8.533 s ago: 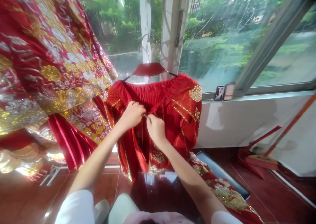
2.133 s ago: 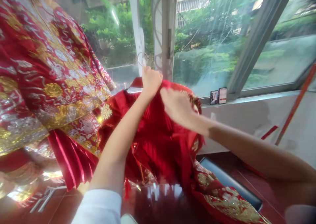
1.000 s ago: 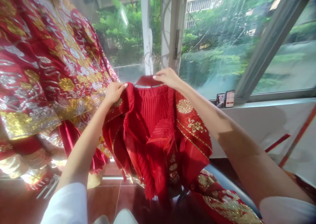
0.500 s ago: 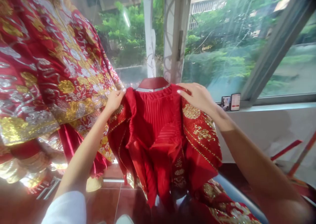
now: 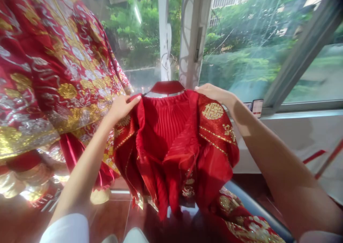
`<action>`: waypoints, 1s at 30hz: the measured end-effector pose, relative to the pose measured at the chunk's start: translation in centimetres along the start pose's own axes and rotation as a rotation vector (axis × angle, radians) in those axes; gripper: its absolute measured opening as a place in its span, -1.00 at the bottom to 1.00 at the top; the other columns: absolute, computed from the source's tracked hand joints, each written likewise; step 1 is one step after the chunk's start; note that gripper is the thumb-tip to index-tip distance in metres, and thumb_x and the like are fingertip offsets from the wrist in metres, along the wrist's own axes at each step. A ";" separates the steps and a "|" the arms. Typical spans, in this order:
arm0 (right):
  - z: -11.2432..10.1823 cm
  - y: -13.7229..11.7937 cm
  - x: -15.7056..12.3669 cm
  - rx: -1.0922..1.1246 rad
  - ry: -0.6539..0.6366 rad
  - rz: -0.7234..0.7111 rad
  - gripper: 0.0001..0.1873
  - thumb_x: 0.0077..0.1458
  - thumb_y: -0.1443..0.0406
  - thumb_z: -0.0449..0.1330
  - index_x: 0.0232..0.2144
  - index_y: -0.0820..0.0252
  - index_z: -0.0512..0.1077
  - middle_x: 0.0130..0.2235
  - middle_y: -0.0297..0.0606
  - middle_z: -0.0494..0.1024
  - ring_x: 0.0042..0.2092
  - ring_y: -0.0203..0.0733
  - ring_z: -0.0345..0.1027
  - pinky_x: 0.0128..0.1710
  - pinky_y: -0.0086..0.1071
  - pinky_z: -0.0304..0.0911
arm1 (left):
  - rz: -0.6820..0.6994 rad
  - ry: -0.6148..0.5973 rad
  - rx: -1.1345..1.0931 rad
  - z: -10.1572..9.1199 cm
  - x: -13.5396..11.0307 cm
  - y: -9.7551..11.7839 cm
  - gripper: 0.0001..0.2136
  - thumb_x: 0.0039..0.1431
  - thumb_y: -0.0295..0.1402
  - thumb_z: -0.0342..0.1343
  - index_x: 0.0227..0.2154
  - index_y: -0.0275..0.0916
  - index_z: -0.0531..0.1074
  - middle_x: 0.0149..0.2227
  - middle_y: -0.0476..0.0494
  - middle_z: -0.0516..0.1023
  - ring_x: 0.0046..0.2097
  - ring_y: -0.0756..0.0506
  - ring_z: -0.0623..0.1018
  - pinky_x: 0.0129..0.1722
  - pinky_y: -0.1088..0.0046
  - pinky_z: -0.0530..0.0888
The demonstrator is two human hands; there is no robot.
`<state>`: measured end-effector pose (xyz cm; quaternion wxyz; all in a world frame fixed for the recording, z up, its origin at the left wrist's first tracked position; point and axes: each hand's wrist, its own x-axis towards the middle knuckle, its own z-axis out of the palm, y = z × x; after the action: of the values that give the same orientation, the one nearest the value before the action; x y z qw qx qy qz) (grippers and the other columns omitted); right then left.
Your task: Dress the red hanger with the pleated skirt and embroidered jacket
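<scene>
A red pleated garment (image 5: 167, 118) with a gathered top edge hangs at the middle in front of a window post. Gold-embroidered red panels (image 5: 213, 111) spread at its sides, and a dark red collar (image 5: 166, 87) stands behind its top edge. My left hand (image 5: 120, 109) pinches the garment's upper left corner between thumb and fingers. At the upper right corner, my right hand (image 5: 217, 93) is closed on the cloth, its fingers partly hidden. Above the collar shows a thin hanger hook (image 5: 166, 62).
A red jacket with gold and silver embroidery (image 5: 66, 71) hangs close at left. Phones (image 5: 257, 108) stand on the window ledge (image 5: 302, 115) at right. A blue-grey bar (image 5: 258, 209) slants below the garment over the tiled floor (image 5: 109, 218).
Both hands keep hold of the top corners. The right hand has drawn its fingers in at the corner, and the garment's top edge looks more stretched. The view has shifted slightly.
</scene>
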<state>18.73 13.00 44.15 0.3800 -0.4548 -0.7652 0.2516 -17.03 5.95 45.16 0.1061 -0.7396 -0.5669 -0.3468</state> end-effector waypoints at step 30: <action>-0.9 0.9 -2.4 0.078 0.040 -0.170 -0.62 0.03 0.20 0.29 -0.09 0.23 0.55 -0.22 -0.26 0.62 -0.26 -0.20 0.48 -0.17 -0.26 0.40 | -0.055 0.113 -0.171 1.4 3.9 0.7 -0.52 0.29 -0.08 -0.14 -0.68 -0.17 -0.05 -0.65 0.05 -0.04 -0.55 0.02 0.04 -0.49 0.37 0.02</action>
<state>20.63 11.29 43.19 0.4325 -0.3781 -0.7829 0.2390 -15.37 9.49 46.79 0.0651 -0.7094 -0.5483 -0.4380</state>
